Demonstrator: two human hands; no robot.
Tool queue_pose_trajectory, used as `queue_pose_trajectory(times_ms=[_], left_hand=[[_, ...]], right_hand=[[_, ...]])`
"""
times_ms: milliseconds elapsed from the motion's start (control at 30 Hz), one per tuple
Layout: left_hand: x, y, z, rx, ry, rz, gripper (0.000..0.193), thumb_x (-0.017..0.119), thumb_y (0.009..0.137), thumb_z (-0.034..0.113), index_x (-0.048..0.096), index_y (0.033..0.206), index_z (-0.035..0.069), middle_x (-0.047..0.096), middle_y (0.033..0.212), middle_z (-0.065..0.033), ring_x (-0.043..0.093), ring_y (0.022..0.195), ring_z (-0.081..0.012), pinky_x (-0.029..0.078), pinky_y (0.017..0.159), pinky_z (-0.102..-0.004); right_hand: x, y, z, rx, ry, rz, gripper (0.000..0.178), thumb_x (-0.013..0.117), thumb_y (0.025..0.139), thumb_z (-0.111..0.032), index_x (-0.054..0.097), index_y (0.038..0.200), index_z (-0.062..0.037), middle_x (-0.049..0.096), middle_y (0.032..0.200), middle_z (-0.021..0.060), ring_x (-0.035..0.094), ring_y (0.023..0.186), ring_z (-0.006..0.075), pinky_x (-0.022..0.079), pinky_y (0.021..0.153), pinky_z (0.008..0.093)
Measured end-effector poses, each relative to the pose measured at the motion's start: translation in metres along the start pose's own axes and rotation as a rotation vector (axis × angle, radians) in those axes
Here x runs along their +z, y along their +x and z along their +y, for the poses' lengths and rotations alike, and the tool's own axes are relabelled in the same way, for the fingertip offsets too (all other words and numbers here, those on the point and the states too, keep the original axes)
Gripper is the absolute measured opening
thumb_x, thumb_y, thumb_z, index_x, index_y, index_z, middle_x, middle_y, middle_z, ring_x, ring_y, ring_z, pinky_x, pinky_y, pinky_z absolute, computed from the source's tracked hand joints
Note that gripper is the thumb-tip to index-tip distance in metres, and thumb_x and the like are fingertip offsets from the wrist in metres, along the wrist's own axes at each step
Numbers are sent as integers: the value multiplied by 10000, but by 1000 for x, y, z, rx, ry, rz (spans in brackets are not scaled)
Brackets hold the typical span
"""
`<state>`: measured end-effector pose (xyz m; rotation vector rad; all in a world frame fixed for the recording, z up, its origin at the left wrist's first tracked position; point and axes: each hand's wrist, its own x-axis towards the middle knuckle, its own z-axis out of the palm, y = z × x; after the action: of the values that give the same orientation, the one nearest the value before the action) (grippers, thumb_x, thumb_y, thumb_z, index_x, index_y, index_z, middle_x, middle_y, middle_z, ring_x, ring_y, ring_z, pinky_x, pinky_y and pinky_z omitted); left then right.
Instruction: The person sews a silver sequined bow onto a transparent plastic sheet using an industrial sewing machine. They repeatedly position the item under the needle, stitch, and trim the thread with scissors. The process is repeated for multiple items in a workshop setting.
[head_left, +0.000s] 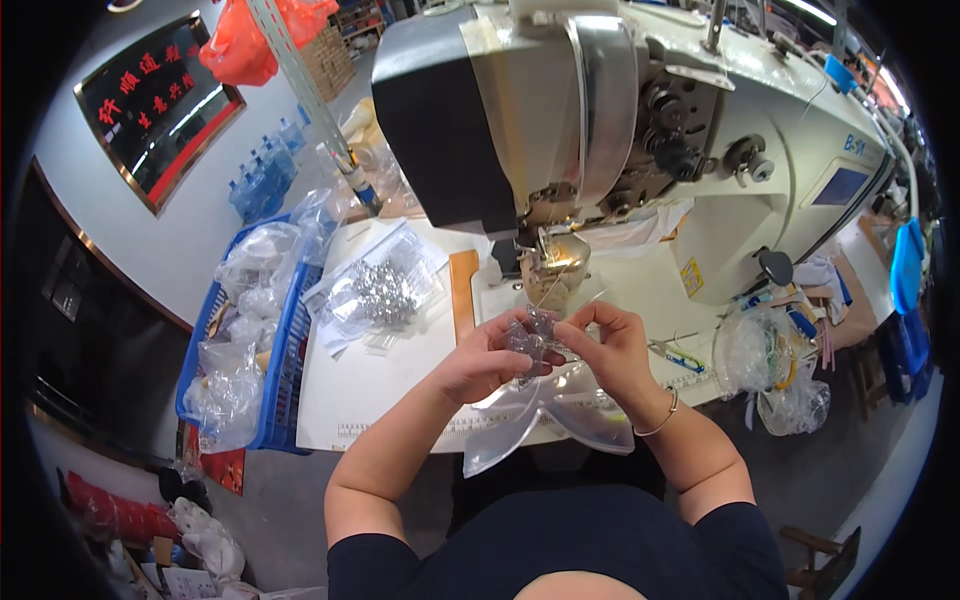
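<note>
In front of the sewing machine's needle area [548,255], my two hands meet over a small silvery, glittery piece [533,332]. My left hand [482,362] is closed on its left side, thumb toward me. The thumb and fingertips of my right hand [612,350] pinch at its right edge. Exactly what this piece is cannot be made out. Below my hands, a see-through plastic pouch or sheet [510,425] spreads over the table's front edge. To the left, a heap of small shiny silver pieces [385,292] lies on plastic bags.
The large white sewing machine [740,150] rises just beyond my hands. A blue basket [290,385] full of plastic bags stands left of the table [335,395]. Yellow-green thread snips [685,358] lie right of my hand, beside crumpled plastic [748,350]. A brown strip [463,295] lies left of the needle.
</note>
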<state>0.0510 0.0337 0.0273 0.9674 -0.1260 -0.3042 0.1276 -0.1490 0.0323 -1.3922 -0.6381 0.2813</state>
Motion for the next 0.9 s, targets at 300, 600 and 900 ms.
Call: queue_pose_trajectory(times_ms=[300,600,900], left_hand=[[8,-1,-6,96,-11,-60,612,616,736,13,367,1293,44,419,1305,-110,425,1234,-249,369,1034,-455],[-4,3,-28,187,200,160,362,639,746,-19,481,1066,39,555,1090,-97,571,1026,-199,478,920,-378],[4,3,-25,187,374,302,264,692,782,57,586,1020,13,627,925,-33,586,811,-79,472,712,-211]], right_hand=[[6,-7,1,-385,-392,117,121,725,680,-57,605,669,-53,564,647,29,542,643,168,395,685,305],[0,-11,-4,-601,-639,213,163,742,616,-42,584,636,-78,538,641,9,523,662,172,354,722,308],[-1,-13,-5,-548,-650,207,142,735,627,-36,594,638,-51,547,619,26,522,624,172,385,668,302]])
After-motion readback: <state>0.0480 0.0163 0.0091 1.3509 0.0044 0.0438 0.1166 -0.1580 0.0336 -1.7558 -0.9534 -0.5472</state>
